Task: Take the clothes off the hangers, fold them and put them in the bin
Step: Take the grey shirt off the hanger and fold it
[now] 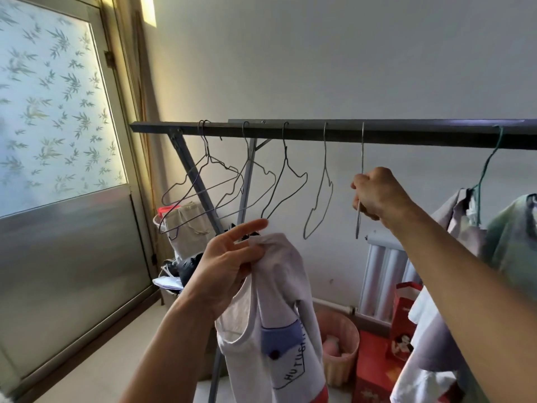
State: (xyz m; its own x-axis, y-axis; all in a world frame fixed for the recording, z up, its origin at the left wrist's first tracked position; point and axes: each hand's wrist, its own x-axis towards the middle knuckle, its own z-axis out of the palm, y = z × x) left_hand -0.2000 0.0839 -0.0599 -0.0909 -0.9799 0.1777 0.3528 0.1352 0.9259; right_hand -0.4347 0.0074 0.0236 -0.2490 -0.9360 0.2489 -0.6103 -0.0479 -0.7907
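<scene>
My left hand point(229, 263) pinches the shoulder of a white T-shirt point(276, 324) with a blue chest pocket and dark lettering; the shirt hangs down off any hanger. My right hand point(377, 196) grips a bare wire hanger point(361, 158) that is hooked on the dark rail point(406, 132). Several empty wire hangers point(220, 184) hang on the rail to the left. At the right, a green-hooked hanger point(488, 161) carries grey and greenish clothes point(505, 237). A pink woven bin point(341, 341) stands on the floor below, with something pink inside.
A frosted door with a bamboo pattern point(55, 112) fills the left. The rack's slanted legs point(197, 181) stand behind the hangers. A white radiator point(386, 274), a red paper bag point(404, 318) and red boxes point(374, 370) sit by the wall. A cloth bag point(186, 228) lies behind the rack.
</scene>
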